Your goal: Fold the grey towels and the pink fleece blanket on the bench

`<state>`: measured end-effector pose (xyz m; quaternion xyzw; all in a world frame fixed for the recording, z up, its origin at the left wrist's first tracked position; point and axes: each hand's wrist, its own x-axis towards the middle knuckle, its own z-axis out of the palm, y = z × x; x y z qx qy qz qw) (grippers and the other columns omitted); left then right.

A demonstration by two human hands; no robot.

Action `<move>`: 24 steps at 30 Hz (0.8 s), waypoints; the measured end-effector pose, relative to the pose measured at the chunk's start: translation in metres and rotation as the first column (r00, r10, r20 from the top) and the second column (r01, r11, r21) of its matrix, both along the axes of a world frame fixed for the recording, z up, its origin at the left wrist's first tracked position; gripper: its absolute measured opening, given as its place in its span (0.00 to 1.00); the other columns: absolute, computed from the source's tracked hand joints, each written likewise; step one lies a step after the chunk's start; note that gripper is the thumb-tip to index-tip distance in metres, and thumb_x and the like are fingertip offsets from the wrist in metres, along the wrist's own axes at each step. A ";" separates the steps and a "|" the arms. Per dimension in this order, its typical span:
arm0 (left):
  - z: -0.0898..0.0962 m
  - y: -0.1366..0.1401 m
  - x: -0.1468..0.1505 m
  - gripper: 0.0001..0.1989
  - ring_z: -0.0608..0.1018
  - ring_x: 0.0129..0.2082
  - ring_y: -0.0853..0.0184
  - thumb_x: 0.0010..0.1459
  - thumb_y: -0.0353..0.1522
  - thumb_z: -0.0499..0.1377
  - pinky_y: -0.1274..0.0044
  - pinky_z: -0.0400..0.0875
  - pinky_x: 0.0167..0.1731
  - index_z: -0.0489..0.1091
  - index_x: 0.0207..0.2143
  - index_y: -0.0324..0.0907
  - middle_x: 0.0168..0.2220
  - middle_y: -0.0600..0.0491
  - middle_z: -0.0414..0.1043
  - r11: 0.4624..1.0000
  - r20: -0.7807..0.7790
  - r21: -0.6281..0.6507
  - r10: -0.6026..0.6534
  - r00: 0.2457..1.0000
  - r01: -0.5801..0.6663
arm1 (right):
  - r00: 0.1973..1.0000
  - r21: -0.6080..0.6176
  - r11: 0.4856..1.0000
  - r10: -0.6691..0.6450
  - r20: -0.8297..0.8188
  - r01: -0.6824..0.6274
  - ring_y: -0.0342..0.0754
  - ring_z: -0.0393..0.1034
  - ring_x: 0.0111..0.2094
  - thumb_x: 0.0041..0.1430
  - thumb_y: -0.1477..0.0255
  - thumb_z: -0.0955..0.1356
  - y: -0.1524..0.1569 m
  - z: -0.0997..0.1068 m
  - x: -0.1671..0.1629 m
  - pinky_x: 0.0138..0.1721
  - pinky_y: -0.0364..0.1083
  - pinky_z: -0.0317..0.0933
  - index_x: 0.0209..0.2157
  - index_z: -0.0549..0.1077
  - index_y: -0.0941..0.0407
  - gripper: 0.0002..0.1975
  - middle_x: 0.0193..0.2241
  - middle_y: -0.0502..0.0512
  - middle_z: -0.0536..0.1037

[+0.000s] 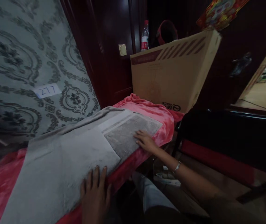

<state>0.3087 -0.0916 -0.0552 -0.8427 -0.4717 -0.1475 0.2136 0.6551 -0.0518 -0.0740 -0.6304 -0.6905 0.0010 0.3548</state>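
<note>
A long grey cloth (121, 140) lies spread over a red-pink plush blanket (161, 116). One part of it looks paler and smooth, with a straight edge across the middle; whether this is a folded-over layer or a separate piece I cannot tell. My left hand (95, 189) rests with fingers apart on the near edge of the pale part (77, 155). Farther along, my right hand (145, 141) lies on the darker grey part near its front edge, fingers stretched out and nothing held. A bracelet (176, 167) is on my right wrist.
A big cardboard box (167, 74) stands behind the blanket's far end, with a red-capped bottle (144, 35) behind it. A black surface (231, 133) is on the right. Patterned wallpaper (30, 56) with a paper label (47, 91) borders the left.
</note>
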 end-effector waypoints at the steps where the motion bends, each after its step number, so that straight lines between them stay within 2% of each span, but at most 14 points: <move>1: -0.001 0.004 0.010 0.25 0.64 0.65 0.49 0.64 0.32 0.50 0.54 0.61 0.60 0.68 0.62 0.43 0.66 0.42 0.64 1.000 -0.007 -0.019 -0.023 1.000 0.022 | 0.995 0.051 0.995 -0.080 -0.061 0.083 0.60 0.60 0.65 0.61 0.69 0.67 -0.004 -0.005 0.019 0.64 0.65 0.54 0.55 0.77 0.56 0.21 0.61 0.65 0.71; 4: -0.002 0.012 0.041 0.27 0.62 0.67 0.51 0.64 0.29 0.50 0.53 0.58 0.63 0.65 0.64 0.40 0.67 0.40 0.61 0.996 -0.026 -0.075 -0.043 0.999 0.041 | 0.911 0.135 0.937 -0.269 -0.311 0.323 0.61 0.64 0.63 0.54 0.71 0.69 -0.014 -0.010 0.070 0.64 0.65 0.54 0.51 0.78 0.57 0.22 0.58 0.66 0.74; 6: -0.002 0.014 0.054 0.27 0.61 0.68 0.50 0.64 0.30 0.49 0.52 0.57 0.63 0.63 0.65 0.39 0.68 0.39 0.60 0.996 -0.035 -0.089 -0.026 0.999 0.023 | 0.771 0.074 0.904 -0.314 -0.555 0.421 0.60 0.69 0.57 0.50 0.72 0.70 -0.019 -0.006 0.093 0.61 0.63 0.60 0.49 0.78 0.56 0.22 0.52 0.64 0.77; 9: -0.003 0.013 0.060 0.27 0.62 0.68 0.49 0.66 0.31 0.48 0.49 0.57 0.62 0.61 0.66 0.36 0.68 0.36 0.59 0.996 -0.043 -0.091 -0.014 0.999 0.010 | 0.492 -0.104 0.897 -0.329 -0.806 0.429 0.53 0.76 0.38 0.49 0.72 0.69 -0.023 0.001 0.107 0.45 0.55 0.72 0.48 0.75 0.57 0.22 0.37 0.58 0.80; 11: -0.003 0.011 0.058 0.27 0.62 0.68 0.48 0.66 0.31 0.47 0.49 0.58 0.62 0.61 0.66 0.37 0.68 0.35 0.59 0.996 -0.047 -0.090 -0.021 0.999 0.017 | 0.389 -0.172 0.902 -0.335 -0.858 0.396 0.48 0.74 0.27 0.51 0.72 0.69 -0.023 0.004 0.107 0.33 0.49 0.73 0.48 0.73 0.58 0.20 0.28 0.53 0.77; 14: -0.004 0.011 0.056 0.27 0.62 0.67 0.47 0.65 0.31 0.49 0.49 0.58 0.61 0.61 0.67 0.40 0.68 0.36 0.58 0.996 -0.052 -0.083 -0.033 0.998 0.028 | 0.286 -0.219 0.910 -0.327 -0.901 0.351 0.43 0.70 0.20 0.52 0.72 0.70 -0.021 0.009 0.102 0.24 0.43 0.68 0.43 0.71 0.57 0.15 0.23 0.48 0.74; 18: 0.000 0.008 0.059 0.29 0.64 0.66 0.46 0.63 0.32 0.54 0.49 0.59 0.60 0.62 0.66 0.42 0.67 0.35 0.60 0.996 -0.053 -0.084 -0.023 0.998 0.018 | 0.172 -0.254 0.919 -0.314 -0.933 0.303 0.41 0.68 0.19 0.54 0.73 0.70 -0.017 0.019 0.100 0.22 0.39 0.65 0.34 0.69 0.56 0.06 0.22 0.49 0.73; 21: 0.003 0.005 0.063 0.29 0.64 0.65 0.44 0.62 0.31 0.56 0.48 0.59 0.60 0.64 0.65 0.42 0.66 0.34 0.61 0.996 -0.048 -0.087 0.000 0.999 -0.005 | 0.136 -0.276 0.920 -0.322 -0.937 0.279 0.41 0.69 0.19 0.57 0.73 0.69 -0.014 0.028 0.101 0.22 0.39 0.65 0.29 0.68 0.56 0.05 0.20 0.50 0.72; 24: 0.005 0.003 0.064 0.29 0.64 0.66 0.44 0.61 0.31 0.56 0.48 0.58 0.60 0.63 0.65 0.41 0.66 0.33 0.60 0.996 -0.034 -0.092 -0.004 0.999 0.001 | 0.143 -0.297 0.922 -0.338 -0.930 0.247 0.42 0.68 0.19 0.57 0.72 0.70 -0.010 0.032 0.100 0.20 0.39 0.63 0.27 0.67 0.56 0.08 0.19 0.50 0.70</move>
